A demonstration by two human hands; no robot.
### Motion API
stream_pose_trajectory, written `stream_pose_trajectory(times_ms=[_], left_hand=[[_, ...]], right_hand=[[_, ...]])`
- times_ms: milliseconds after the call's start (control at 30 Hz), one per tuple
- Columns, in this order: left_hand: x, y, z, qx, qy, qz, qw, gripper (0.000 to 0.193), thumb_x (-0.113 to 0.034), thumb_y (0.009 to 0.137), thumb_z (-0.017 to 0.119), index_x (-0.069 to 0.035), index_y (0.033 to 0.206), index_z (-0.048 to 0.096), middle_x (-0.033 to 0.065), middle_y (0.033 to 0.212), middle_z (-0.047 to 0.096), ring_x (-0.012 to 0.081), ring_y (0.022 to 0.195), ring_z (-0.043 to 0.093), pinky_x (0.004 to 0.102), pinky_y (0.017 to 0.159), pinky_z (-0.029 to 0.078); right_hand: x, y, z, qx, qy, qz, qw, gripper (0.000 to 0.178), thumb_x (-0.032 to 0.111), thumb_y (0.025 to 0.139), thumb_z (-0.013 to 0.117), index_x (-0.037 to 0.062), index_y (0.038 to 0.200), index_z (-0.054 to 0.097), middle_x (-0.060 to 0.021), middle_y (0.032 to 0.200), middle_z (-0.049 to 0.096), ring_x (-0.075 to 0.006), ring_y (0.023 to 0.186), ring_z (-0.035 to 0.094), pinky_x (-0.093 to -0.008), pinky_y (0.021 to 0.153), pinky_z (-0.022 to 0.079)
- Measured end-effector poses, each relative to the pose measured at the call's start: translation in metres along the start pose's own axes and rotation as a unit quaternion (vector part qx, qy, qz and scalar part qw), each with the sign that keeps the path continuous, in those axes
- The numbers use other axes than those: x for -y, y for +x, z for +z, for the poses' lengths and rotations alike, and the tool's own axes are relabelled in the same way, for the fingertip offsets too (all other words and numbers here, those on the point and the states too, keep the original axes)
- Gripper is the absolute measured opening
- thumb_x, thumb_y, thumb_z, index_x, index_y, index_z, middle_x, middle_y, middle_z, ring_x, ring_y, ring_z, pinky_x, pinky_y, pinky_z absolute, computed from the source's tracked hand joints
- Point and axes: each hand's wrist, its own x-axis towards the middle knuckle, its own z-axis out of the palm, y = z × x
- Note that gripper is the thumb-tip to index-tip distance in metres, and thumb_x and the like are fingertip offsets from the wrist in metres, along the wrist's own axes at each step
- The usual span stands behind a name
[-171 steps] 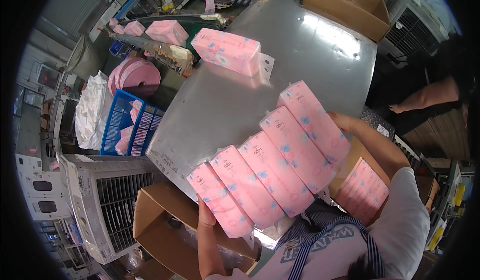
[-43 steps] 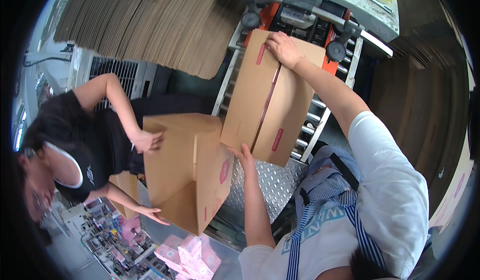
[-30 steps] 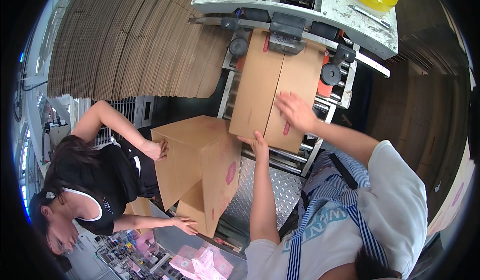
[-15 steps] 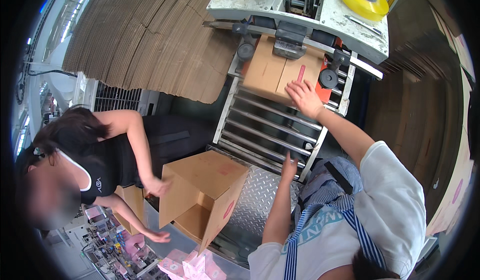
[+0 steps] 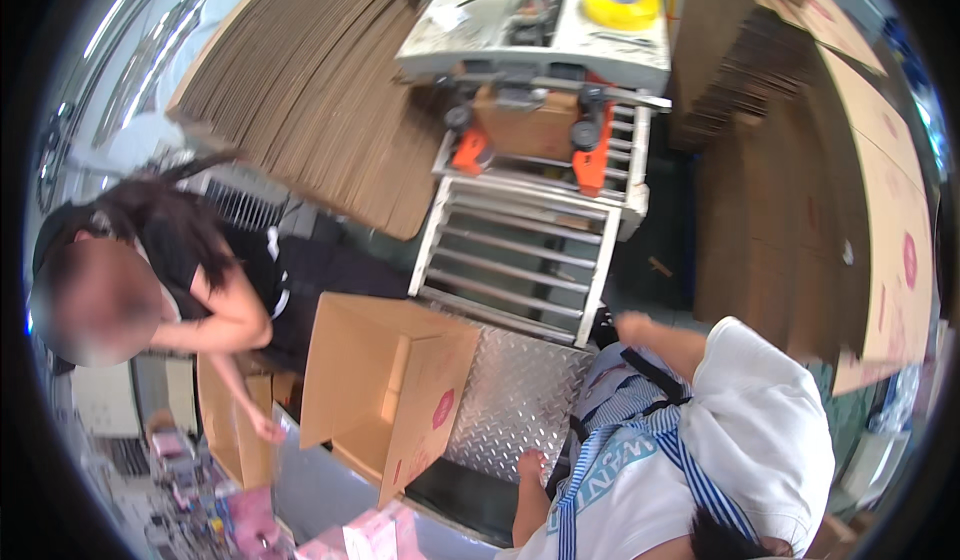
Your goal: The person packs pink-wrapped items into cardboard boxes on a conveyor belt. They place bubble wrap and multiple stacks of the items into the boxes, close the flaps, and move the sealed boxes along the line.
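Note:
Over the diamond-plate metal sheet [image 5: 520,390], my left hand [image 5: 533,463] has its fingers apart and holds nothing. It is near an open cardboard box [image 5: 440,400], not touching it. My right hand [image 5: 632,328] is beside the near end of the roller conveyor [image 5: 515,250], blurred, and its fingers cannot be made out. A closed cardboard box [image 5: 530,125] sits in the carton taping machine [image 5: 620,55], between orange side guides and black wheels, away from both hands.
A co-worker's hand [image 5: 268,427] is near another open box [image 5: 225,420] at left. Pink packages [image 5: 365,538] lie at the bottom. Flattened cartons are stacked at far left [image 5: 310,90] and right [image 5: 770,230]. A yellow tape roll [image 5: 620,5] rests on the machine.
My right hand has left the closed box and drawn back toward me. That box is farther into the machine. My left hand has come nearer my body. The co-worker has leaned and turned.

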Motion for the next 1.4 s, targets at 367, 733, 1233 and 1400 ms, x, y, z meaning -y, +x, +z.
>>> stream_pose_trajectory(times_ms=[367,733,1233,1400], left_hand=[[-0.015,0.066,0.07,0.216,0.226,0.12,0.942,0.02,-0.02,0.085,0.058,-0.007,0.099,0.061,0.0039,0.085,0.065,0.0146,0.071,0.062,0.0297,0.05,0.043],[-0.121,-0.02,0.138,0.139,0.179,0.228,0.947,0.025,-0.021,0.094,0.053,-0.009,0.116,0.054,0.0053,0.091,0.067,0.0146,0.072,0.064,0.0272,0.052,0.046],[-0.195,-0.435,0.327,-0.112,0.248,0.913,0.303,0.034,-0.014,0.07,0.074,-0.011,0.102,0.065,0.0116,0.106,0.063,0.0323,0.102,0.058,0.0537,0.099,0.036],[-0.131,-0.4,0.227,-0.217,0.213,0.875,0.377,0.02,-0.006,0.072,0.064,-0.011,0.091,0.066,0.0056,0.092,0.064,0.0287,0.081,0.059,0.0403,0.073,0.048]], right_hand=[[-0.11,-0.25,-0.195,-0.643,-0.057,0.05,0.762,0.007,0.01,0.069,0.059,0.0055,0.071,0.063,-0.0146,0.078,0.06,-0.0321,0.081,0.061,-0.0441,0.072,0.051],[-0.294,-0.412,-0.221,-0.558,-0.038,0.433,0.707,0.037,0.019,0.076,0.069,0.0071,0.107,0.052,-0.0126,0.105,0.058,-0.0311,0.104,0.055,-0.0424,0.087,0.046],[-0.151,-0.69,-0.16,-0.55,-0.409,-0.013,0.728,0.021,0.02,0.079,0.059,0.0143,0.1,0.06,-0.003,0.099,0.065,-0.0187,0.091,0.064,-0.0333,0.081,0.05],[-0.137,-0.641,-0.227,-0.612,-0.473,-0.212,0.597,0.017,0.02,0.08,0.057,0.0131,0.096,0.058,0.0004,0.089,0.06,-0.013,0.078,0.058,-0.0277,0.072,0.045]])
